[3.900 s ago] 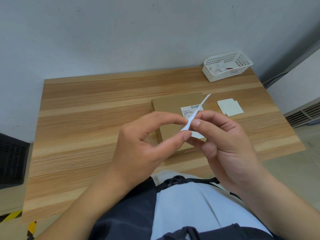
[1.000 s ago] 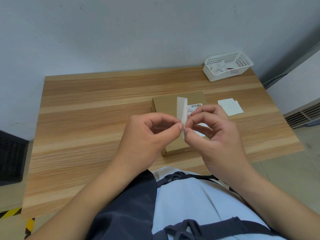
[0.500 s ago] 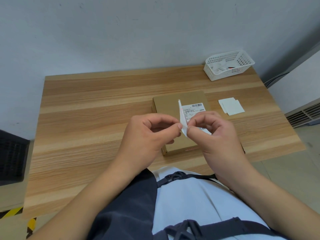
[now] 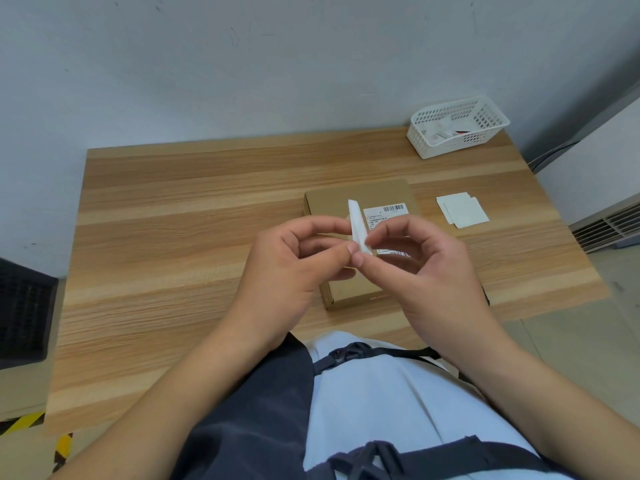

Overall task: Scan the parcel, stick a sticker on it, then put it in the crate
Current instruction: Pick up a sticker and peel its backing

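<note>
Left hand [image 4: 287, 268] and right hand [image 4: 427, 271] pinch the sticker [image 4: 357, 225], seemingly parting its backing; peel slowly, then land it on the parcel [image 4: 329, 206] at nine o'clock.

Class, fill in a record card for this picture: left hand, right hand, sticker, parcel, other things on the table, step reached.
left hand: pinches the lower end of the sticker
right hand: pinches the same end
sticker: white strip, upright, held above the parcel
parcel: brown box flat on the table, barcode label facing up
other things: white squares right of the parcel; white basket at the far right corner
step reached: sticker in hand, not yet stuck on
</note>
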{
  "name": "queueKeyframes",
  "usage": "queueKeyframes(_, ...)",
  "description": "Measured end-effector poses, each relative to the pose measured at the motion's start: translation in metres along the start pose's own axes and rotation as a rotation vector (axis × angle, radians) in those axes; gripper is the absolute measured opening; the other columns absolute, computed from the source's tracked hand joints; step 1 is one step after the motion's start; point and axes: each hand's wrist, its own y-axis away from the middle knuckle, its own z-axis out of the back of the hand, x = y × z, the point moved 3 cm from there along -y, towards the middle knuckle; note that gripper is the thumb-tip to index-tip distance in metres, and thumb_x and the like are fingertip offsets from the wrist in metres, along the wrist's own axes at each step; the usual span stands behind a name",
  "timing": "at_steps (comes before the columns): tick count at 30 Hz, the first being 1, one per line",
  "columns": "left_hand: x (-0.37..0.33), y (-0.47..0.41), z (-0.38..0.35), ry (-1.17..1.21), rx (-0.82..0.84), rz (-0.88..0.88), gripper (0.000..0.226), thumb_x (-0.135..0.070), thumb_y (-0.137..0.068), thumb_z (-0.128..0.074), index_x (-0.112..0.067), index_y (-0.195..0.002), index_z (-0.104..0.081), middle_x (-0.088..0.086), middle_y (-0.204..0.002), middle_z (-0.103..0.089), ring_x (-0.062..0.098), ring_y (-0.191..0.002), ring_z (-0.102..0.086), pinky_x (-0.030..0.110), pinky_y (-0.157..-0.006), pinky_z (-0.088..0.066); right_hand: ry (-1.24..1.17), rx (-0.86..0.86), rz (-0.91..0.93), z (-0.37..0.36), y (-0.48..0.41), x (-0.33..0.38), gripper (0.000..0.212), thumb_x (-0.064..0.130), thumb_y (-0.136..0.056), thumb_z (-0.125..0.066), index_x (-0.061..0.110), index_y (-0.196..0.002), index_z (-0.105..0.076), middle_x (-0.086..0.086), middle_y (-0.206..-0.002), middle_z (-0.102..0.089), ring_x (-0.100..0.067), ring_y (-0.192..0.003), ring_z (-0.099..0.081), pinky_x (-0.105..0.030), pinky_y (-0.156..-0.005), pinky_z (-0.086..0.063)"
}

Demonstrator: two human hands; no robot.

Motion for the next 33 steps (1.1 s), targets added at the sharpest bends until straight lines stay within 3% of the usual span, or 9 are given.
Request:
queueKeyframes(4,0.000,0.000,0.002,0.027,0.009,0.011,0.012,0.005,-0.085,-0.069,0.002,-0.096,-0.071,0.015,-0.084,-0.078,0.022,-0.075,-0.073,0.036,-0.074,-0.063,-0.022,-0.011,-0.012,0.000,0.001,-0.001,0.008,0.019,-0.074,-0.075,0.022,-0.079,-0.070,-0.001,-0.086,-0.077,-0.019,-0.089,-0.074,-0.039,-0.087,-0.056)
queueKeyframes(8,0.000,0.000,0.001,0.022,0.000,-0.001,0.010,0.006,-0.084,-0.069,0.002,-0.093,-0.070,0.015,-0.080,-0.074,0.022,-0.073,-0.070,0.039,-0.072,-0.063,0.155,-0.041,0.055,0.000,0.003,0.001,0.003,0.026,-0.076,-0.074,0.026,-0.075,-0.071,0.009,-0.083,-0.075,-0.014,-0.092,-0.073,-0.041,-0.094,-0.055)
queueKeyframes(14,-0.001,0.000,0.001,0.041,-0.014,-0.012,0.018,0.008,-0.083,-0.070,0.005,-0.101,-0.067,0.032,-0.088,-0.073,0.033,-0.075,-0.069,0.043,-0.077,-0.063,0.184,-0.044,0.071,0.001,0.004,0.000,0.005,0.023,-0.081,-0.070,0.023,-0.076,-0.069,0.008,-0.080,-0.074,-0.013,-0.088,-0.073,-0.041,-0.092,-0.055)
queueKeyframes(20,0.000,-0.002,0.003,0.045,-0.023,-0.031,0.018,0.008,-0.084,-0.069,0.004,-0.101,-0.066,0.020,-0.081,-0.075,0.024,-0.070,-0.070,0.031,-0.067,-0.061,0.117,-0.072,0.071,0.001,0.002,-0.003,0.005,0.021,-0.085,-0.063,0.021,-0.080,-0.062,0.007,-0.078,-0.070,-0.009,-0.075,-0.067,-0.027,-0.074,-0.050)
queueKeyframes(25,0.001,-0.003,0.009,0.042,-0.058,-0.042,0.016,0.008,-0.085,-0.067,-0.005,-0.095,-0.068,0.012,-0.077,-0.073,0.020,-0.070,-0.069,0.031,-0.068,-0.060,0.025,-0.158,0.081,0.009,-0.001,-0.002,0.008,0.017,-0.087,-0.060,0.022,-0.081,-0.059,0.011,-0.069,-0.061,-0.001,-0.063,-0.054,-0.016,-0.062,-0.041)
queueKeyframes(29,0.002,-0.003,0.010,0.050,-0.046,-0.035,0.017,0.008,-0.087,-0.064,-0.004,-0.098,-0.069,0.014,-0.082,-0.072,0.022,-0.072,-0.068,0.032,-0.068,-0.060,0.002,-0.187,0.104,0.010,0.000,0.000,0.009,0.017,-0.087,-0.063,0.024,-0.082,-0.061,0.012,-0.073,-0.064,-0.001,-0.069,-0.059,-0.014,-0.068,-0.043)
queueKeyframes(33,0.004,-0.004,0.009,0.056,-0.009,-0.021,0.018,0.006,-0.088,-0.064,-0.003,-0.103,-0.070,0.024,-0.091,-0.072,0.024,-0.077,-0.069,0.038,-0.071,-0.062,-0.014,-0.129,0.127,0.009,0.001,0.002,0.022,0.001,-0.088,-0.069,0.023,-0.089,-0.067,0.007,-0.079,-0.072,-0.006,-0.077,-0.069,-0.021,-0.077,-0.050)
